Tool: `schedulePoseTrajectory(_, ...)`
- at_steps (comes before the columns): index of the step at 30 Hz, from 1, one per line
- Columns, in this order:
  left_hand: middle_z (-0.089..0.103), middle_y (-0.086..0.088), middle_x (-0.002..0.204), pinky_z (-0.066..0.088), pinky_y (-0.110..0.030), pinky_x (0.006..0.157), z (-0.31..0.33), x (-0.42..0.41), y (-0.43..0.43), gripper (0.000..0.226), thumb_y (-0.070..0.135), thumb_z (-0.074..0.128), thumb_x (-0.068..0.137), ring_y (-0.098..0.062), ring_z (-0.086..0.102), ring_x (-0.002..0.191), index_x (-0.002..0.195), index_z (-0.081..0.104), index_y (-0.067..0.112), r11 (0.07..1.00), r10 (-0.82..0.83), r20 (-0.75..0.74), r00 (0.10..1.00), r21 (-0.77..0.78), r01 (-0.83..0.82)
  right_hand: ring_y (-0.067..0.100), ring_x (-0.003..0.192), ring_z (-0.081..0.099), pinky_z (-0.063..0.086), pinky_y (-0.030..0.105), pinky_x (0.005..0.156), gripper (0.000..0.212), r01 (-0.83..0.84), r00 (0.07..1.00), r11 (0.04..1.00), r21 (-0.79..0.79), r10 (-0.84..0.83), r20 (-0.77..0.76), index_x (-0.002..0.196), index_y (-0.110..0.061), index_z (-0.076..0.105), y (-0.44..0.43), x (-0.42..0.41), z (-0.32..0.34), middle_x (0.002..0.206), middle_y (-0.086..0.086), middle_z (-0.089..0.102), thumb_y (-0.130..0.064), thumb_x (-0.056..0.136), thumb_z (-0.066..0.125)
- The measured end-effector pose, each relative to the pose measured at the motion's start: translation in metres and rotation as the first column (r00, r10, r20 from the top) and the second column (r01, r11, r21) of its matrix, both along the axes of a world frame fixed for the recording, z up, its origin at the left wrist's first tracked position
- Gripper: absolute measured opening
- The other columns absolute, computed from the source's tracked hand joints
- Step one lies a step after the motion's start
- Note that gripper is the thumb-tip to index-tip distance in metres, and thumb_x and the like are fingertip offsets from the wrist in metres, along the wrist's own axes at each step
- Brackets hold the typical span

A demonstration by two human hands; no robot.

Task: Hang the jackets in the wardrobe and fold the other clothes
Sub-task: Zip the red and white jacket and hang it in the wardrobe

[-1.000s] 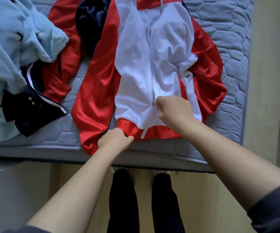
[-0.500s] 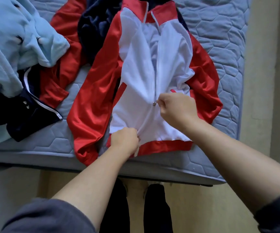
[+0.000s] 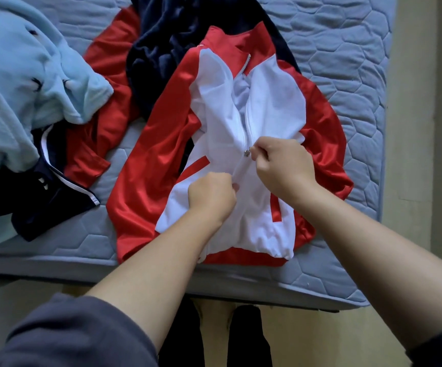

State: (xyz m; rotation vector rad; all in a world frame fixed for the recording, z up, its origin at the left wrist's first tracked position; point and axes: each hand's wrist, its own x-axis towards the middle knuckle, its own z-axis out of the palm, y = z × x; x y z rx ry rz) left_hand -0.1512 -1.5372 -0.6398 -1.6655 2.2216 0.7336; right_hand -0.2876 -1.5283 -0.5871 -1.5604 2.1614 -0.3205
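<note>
Head view: right hand (image 3: 283, 165) is pinching zipper pull (image 3: 246, 152), left hand (image 3: 211, 197) just below is gripping jacket (image 3: 275, 102); slack fabric could be jamming it.

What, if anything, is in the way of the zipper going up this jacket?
Nothing visible. The right hand pinches the zipper pull, the left hand grips the jacket just below it, and the open track runs bare up to the collar.

Grey-blue quilted mattress (image 3: 347, 62) fills upper frame; beige floor (image 3: 307, 340) along bottom edge; pale wall (image 3: 413, 128) at right; soft, even light.
</note>
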Motion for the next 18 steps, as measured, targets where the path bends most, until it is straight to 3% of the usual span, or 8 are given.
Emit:
schedulePoseTrajectory(4, 0.065, -0.009, 0.106, 0.040, -0.032, 0.065, -0.020, 0.014, 0.018, 0.019, 0.021, 0.049, 0.094, -0.030, 0.062, 0.098, 0.104, 0.064, 0.014, 0.983, -0.068, 0.203, 0.977, 0.180, 0.031, 0.030, 0.084, 0.059, 0.036, 0.032, 0.064, 0.020, 0.085, 0.996, 0.996, -0.011, -0.084, 0.036, 0.085, -0.020, 0.069, -0.014, -0.008, 0.005, 0.084, 0.003, 0.070, -0.026, 0.089, 0.050)
schedulePoseTrajectory(7, 0.060, -0.006, 0.124, 0.044, -0.036, 0.093, -0.032, 0.038, 0.028, 0.030, 0.026, 0.048, 0.095, -0.026, 0.055, 0.118, 0.122, 0.059, 0.017, 0.903, -0.059, 0.379, 0.924, 0.415, -0.112, 0.028, 0.088, 0.059, 0.043, 0.034, 0.067, 0.021, 0.137, 0.990, 0.991, -0.012, -0.136, 0.047, 0.086, -0.019, 0.068, -0.023, -0.014, 0.005, 0.087, 0.003, 0.069, -0.028, 0.090, 0.050)
schedulePoseTrajectory(9, 0.059, -0.006, 0.127, 0.042, -0.037, 0.100, -0.030, 0.045, 0.024, 0.035, 0.029, 0.048, 0.094, -0.026, 0.053, 0.121, 0.125, 0.056, 0.016, 0.864, -0.069, 0.418, 0.906, 0.479, -0.155, 0.030, 0.090, 0.058, 0.047, 0.037, 0.071, 0.023, 0.133, 0.990, 0.991, 0.023, -0.134, 0.043, 0.088, -0.017, 0.067, -0.021, -0.017, 0.002, 0.089, 0.004, 0.068, -0.028, 0.091, 0.048)
schedulePoseTrajectory(11, 0.061, -0.006, 0.120, 0.045, -0.033, 0.086, -0.019, 0.035, 0.009, 0.034, 0.035, 0.052, 0.089, -0.027, 0.057, 0.113, 0.118, 0.058, 0.017, 0.903, -0.062, 0.337, 0.940, 0.419, -0.091, 0.031, 0.091, 0.058, 0.049, 0.040, 0.074, 0.024, 0.138, 0.988, 0.989, 0.046, -0.141, 0.056, 0.089, -0.015, 0.067, -0.017, -0.018, -0.002, 0.090, 0.007, 0.068, -0.028, 0.092, 0.047)
schedulePoseTrajectory(13, 0.063, -0.004, 0.101, 0.039, -0.029, 0.067, -0.004, 0.014, -0.011, 0.029, 0.044, 0.055, 0.084, -0.027, 0.060, 0.094, 0.099, 0.057, 0.019, 0.969, -0.011, 0.161, 0.987, 0.244, -0.029, 0.032, 0.092, 0.058, 0.049, 0.042, 0.075, 0.025, 0.147, 0.987, 0.988, 0.052, -0.151, 0.063, 0.090, -0.015, 0.067, -0.015, -0.018, -0.005, 0.090, 0.008, 0.068, -0.030, 0.093, 0.047)
schedulePoseTrajectory(15, 0.060, -0.005, 0.091, 0.033, -0.029, 0.061, 0.008, -0.007, -0.028, 0.024, 0.043, 0.051, 0.088, -0.029, 0.057, 0.084, 0.087, 0.052, 0.019, 0.995, -0.030, 0.045, 0.999, 0.094, 0.026, 0.031, 0.090, 0.058, 0.049, 0.042, 0.074, 0.024, 0.148, 0.986, 0.988, 0.043, -0.151, 0.076, 0.090, -0.016, 0.066, -0.016, -0.017, -0.005, 0.088, 0.007, 0.067, -0.030, 0.093, 0.047)
schedulePoseTrajectory(18, 0.064, -0.010, 0.098, 0.032, -0.030, 0.061, 0.010, -0.023, -0.038, 0.014, 0.026, 0.048, 0.094, -0.033, 0.059, 0.084, 0.087, 0.056, 0.018, 0.995, -0.097, 0.073, 0.993, 0.025, 0.095, 0.030, 0.086, 0.059, 0.047, 0.037, 0.069, 0.021, 0.184, 0.981, 0.982, -0.033, -0.181, 0.073, 0.088, -0.017, 0.067, -0.027, -0.024, 0.000, 0.085, 0.005, 0.068, -0.028, 0.091, 0.049)
